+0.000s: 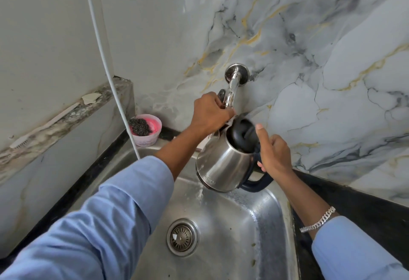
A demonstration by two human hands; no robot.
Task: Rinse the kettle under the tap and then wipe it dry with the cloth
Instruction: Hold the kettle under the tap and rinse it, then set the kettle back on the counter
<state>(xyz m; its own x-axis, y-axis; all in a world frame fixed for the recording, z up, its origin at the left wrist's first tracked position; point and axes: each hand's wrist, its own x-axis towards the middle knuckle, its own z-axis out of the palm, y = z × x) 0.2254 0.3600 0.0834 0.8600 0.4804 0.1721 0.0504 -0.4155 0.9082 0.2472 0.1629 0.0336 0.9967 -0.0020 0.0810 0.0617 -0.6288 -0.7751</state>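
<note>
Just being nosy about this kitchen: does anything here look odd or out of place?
Yes: a toothbrush lies on the stained, grimy ledge left of the sink, an unusual spot for one. The kettle being tilted is just rinsing.

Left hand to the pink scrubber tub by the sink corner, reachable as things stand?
Probably yes. The left hand is at the tap, and the pink tub sits left of it on the counter edge, with nothing between except the white cord hanging in front of it. It would have to let go of the tap.
</note>
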